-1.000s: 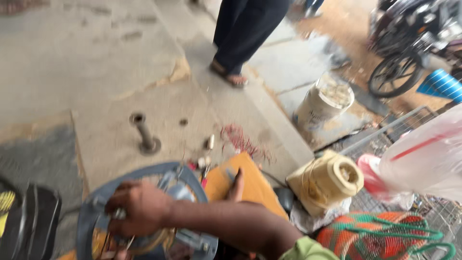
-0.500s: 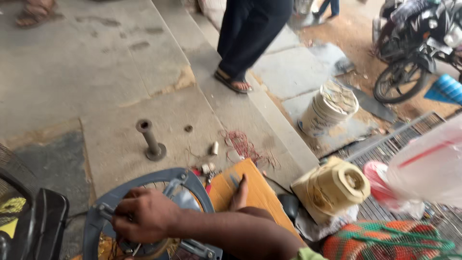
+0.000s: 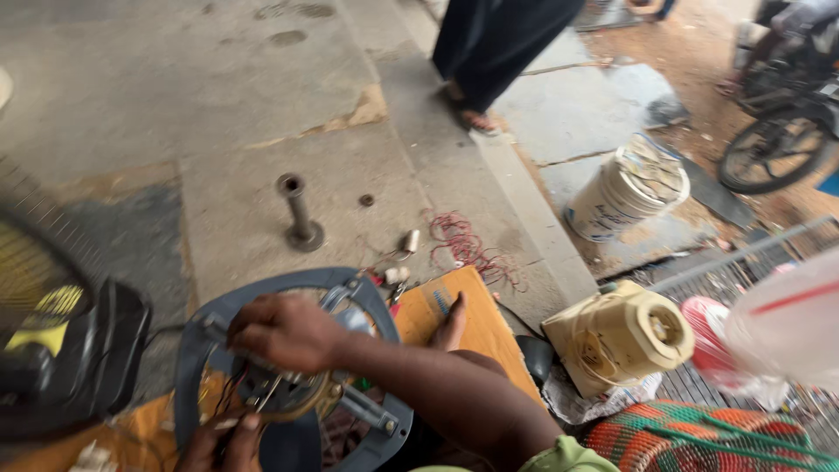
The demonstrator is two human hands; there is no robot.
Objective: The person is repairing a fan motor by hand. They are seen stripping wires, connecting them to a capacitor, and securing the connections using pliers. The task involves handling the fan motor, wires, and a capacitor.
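The right hand [image 3: 288,332] is laid over the middle of the grey fan frame [image 3: 197,350], fingers curled down onto the coppery motor [image 3: 293,398] at its hub; what is pinched beneath them cannot be told. Since a second ago the hand has barely shifted on the hub, while the view has swung left and lower, so work at the motor is judged ongoing. At the bottom edge the left hand [image 3: 218,441] is pressed to the frame's underside, fingers bent around thin wires [image 3: 229,395]. The frame is resting on an orange sheet [image 3: 476,323], just beside a cream fan housing [image 3: 620,336]. Farther out on the concrete, a metal post [image 3: 297,210], red wire scraps [image 3: 463,245] and a white bucket [image 3: 625,188] are seen.
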